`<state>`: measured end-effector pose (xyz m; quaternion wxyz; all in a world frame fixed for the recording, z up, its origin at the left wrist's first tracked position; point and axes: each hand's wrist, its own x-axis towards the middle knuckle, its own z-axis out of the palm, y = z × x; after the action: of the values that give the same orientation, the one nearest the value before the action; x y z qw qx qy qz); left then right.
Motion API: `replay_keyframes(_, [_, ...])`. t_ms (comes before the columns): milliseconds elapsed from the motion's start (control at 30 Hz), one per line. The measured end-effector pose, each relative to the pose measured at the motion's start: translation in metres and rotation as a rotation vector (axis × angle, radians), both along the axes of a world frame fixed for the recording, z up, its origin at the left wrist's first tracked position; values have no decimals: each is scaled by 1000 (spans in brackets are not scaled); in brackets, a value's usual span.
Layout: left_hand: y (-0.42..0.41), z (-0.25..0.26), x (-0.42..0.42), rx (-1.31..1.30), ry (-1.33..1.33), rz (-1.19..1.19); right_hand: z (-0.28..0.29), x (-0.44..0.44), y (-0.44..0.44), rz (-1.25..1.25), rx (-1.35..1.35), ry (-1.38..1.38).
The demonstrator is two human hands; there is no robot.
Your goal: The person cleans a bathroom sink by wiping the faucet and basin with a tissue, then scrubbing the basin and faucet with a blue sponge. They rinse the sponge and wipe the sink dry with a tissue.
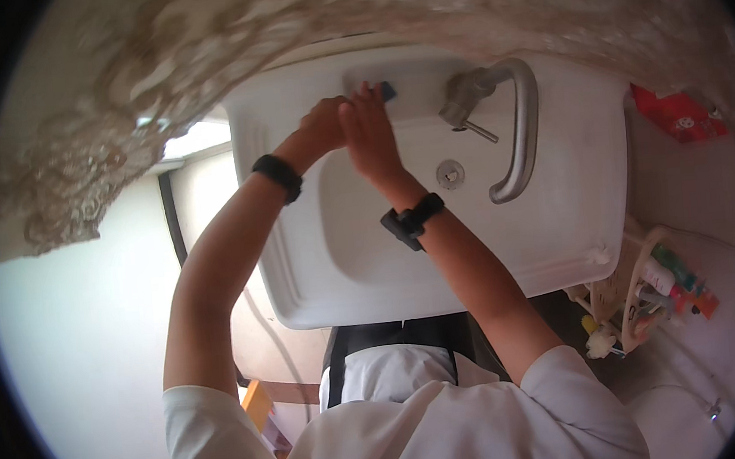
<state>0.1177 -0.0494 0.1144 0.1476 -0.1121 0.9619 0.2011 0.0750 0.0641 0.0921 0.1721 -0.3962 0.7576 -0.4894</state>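
Both my hands are together over the back left part of a white washbasin (524, 243). My left hand (324, 126) reaches in from the left and touches my right hand (369, 129), whose fingers overlap it. A small dark blue block (387, 90) lies at the fingertips of my right hand, on the basin's back ledge; whether a finger grips it cannot be told. Right of my hands stands a metal faucet (525, 133) with a lever handle (481, 131). The round drain (450, 174) shows below the faucet. A black band is on each wrist.
A lace-patterned cloth (350, 11) hangs across the top of the view. At the lower right, a plastic basket (628, 293) holds bottles and brushes. A red packet (679, 114) lies right of the basin. A white panel (86, 355) stands at the left.
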Motion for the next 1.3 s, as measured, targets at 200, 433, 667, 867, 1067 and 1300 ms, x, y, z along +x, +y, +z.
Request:
replay_keyframes(200, [1,-30,-24,116,149,22,4,-18,12,-199,37,97])
replay_keyframes(433, [-23,-34,20,71,334,-269,-7,10,2,-223,-182,136])
replay_keyframes(667, [16,-46,20,-67,351,-131,4,-2,40,-91,-27,133])
replay_keyframes(867, [107,-70,29,302,331,434,10,-35,148,259,-23,-176])
replay_keyframes(1067, [169,-47,-15,393,423,749,-5,-83,173,286,36,110])
replay_keyframes(1300, [215,-40,-78,217,534,536,1,-132,189,261,109,320])
